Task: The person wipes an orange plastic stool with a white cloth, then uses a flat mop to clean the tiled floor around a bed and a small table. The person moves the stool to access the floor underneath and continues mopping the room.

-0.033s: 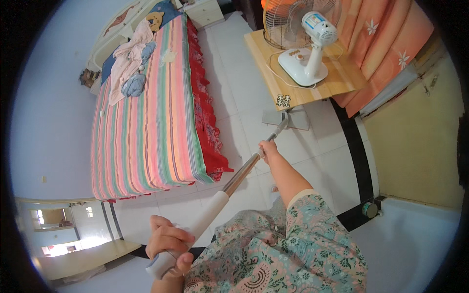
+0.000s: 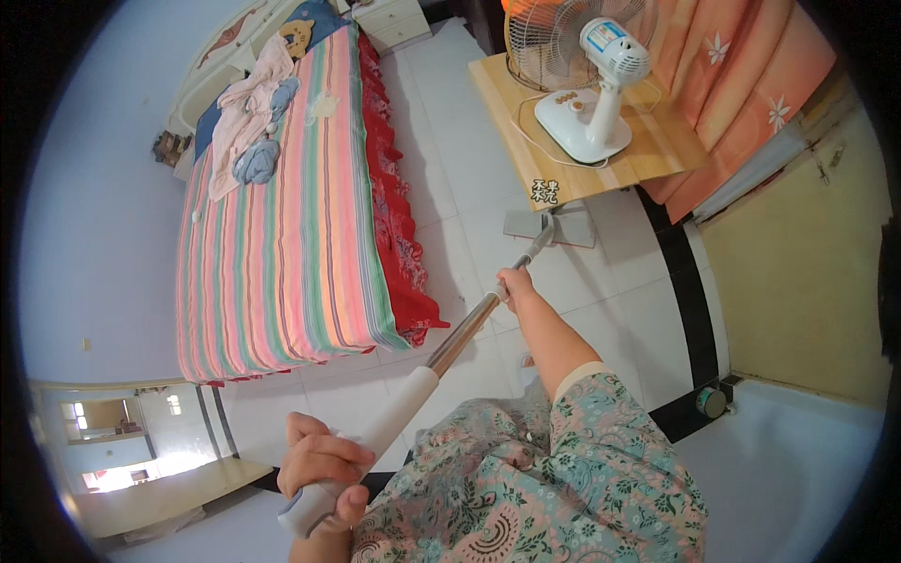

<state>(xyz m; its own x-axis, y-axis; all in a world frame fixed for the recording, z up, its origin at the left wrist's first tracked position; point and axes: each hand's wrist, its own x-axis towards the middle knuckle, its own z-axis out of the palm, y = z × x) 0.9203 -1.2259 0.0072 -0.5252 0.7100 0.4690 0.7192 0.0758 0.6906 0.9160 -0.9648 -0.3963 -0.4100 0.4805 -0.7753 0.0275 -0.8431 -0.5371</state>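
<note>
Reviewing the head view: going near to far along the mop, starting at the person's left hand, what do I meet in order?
Left hand → white sleeve → metal pole → right hand → flat mop head

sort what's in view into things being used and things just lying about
In use:
flat mop, gripped by left hand and right hand

Lying about:
pink cloth and bluish bundle on bed
yellow cushion
white fan on table
</note>
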